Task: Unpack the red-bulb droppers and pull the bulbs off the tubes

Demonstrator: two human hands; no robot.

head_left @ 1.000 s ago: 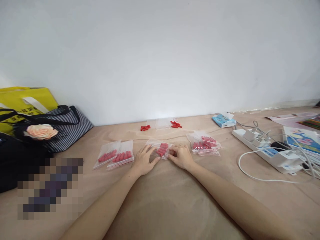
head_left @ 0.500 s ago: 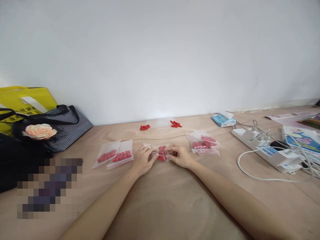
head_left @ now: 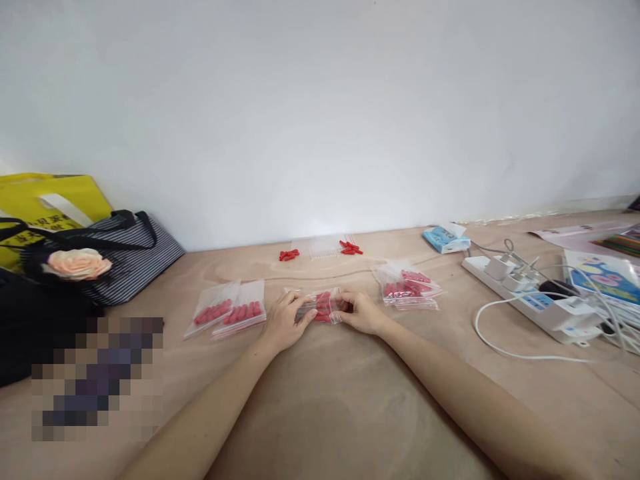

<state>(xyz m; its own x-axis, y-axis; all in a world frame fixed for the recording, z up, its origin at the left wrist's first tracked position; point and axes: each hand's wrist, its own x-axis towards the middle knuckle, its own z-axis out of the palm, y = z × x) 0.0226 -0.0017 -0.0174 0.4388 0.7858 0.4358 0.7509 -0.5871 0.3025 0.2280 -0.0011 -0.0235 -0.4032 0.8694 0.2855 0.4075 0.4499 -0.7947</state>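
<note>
Between my hands, low over the wooden table, is a clear zip bag [head_left: 323, 308] with several small red pieces in it. My left hand [head_left: 287, 322] is closed on the bag's left part, thumb toward the red pieces. At its right edge, my right hand [head_left: 361, 312] pinches the plastic with bent fingers. Two filled zip bags, one of them a bag of red pieces [head_left: 243, 311], lie overlapping to the left. On the right is a small pile of filled bags [head_left: 407, 288].
Against the wall lie loose red pieces [head_left: 289, 255], a stack of flat bags [head_left: 325, 247] and more red pieces [head_left: 351, 248]. A tissue pack [head_left: 447, 239] and a power strip [head_left: 540, 300] with white cables stand right. A striped bag [head_left: 135, 257] stands left.
Almost nothing differs. Both hands stay on the same bag, with the plastic and red pieces between them shifted very slightly; the whole view has moved a little.
</note>
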